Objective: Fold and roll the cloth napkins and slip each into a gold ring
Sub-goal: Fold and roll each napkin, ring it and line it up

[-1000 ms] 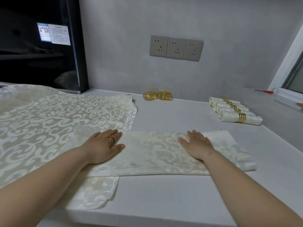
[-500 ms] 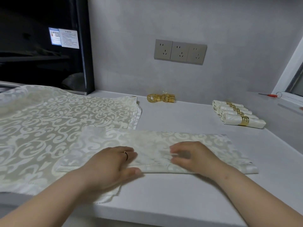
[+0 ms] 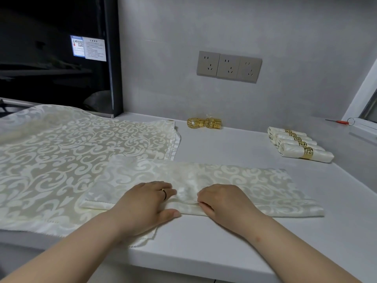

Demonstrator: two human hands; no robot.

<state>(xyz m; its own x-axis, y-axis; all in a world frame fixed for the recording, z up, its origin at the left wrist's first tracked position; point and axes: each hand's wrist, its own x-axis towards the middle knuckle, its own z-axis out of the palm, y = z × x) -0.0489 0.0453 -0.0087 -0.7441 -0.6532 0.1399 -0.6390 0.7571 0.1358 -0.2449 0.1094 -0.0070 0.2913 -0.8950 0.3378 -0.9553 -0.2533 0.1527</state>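
A cream patterned napkin [image 3: 255, 184], folded into a long strip, lies across the counter in front of me. My left hand [image 3: 142, 203] and my right hand [image 3: 222, 201] sit side by side at the middle of its near edge, fingers pinching the folded hem. Two loose gold rings [image 3: 204, 123] stand by the back wall. Several rolled napkins in gold rings [image 3: 297, 144] lie in a row at the right.
A stack of flat cream napkins [image 3: 67, 160] covers the counter's left side, partly under the strip. A black appliance [image 3: 61, 58] stands at the back left. Wall sockets [image 3: 228, 66] sit above the rings. Red-handled scissors [image 3: 340, 121] lie on the far right sill.
Both hands slid from flat and wide apart on the strip to close together at its near edge, where the fingers now pinch the hem. The view shifted left and downward.
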